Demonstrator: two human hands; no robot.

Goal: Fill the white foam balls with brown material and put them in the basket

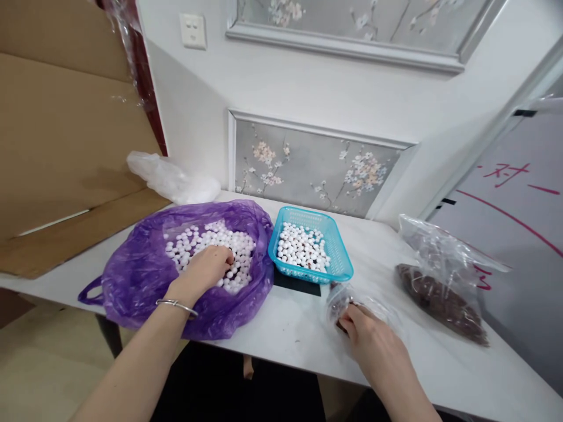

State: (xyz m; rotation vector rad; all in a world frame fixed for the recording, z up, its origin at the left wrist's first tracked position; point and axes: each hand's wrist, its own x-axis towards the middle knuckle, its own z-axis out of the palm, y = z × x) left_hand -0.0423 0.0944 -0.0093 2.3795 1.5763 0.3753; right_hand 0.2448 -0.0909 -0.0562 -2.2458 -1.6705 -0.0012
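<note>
My left hand [210, 264] reaches into a purple plastic bag [136, 275] that lies spread open with many small white balls [240, 246] in it. Its fingers are curled together among the balls, and what they pinch is hidden. On the right, my right hand [367, 328] dips into a small clear plastic bag [341, 302] with dark brown bits inside. Those fingertips are pressed together too, their contents too small to make out. Between the two bags stands a blue plastic basket [341, 252] holding white balls [303, 246] with brown specks showing among them.
A larger clear bag of brown pieces [440, 299] lies to the right on the white table [281, 322]. Crumpled clear plastic [176, 179] sits at the back left by a big cardboard box [65, 135]. A whiteboard [519, 234] stands on the right.
</note>
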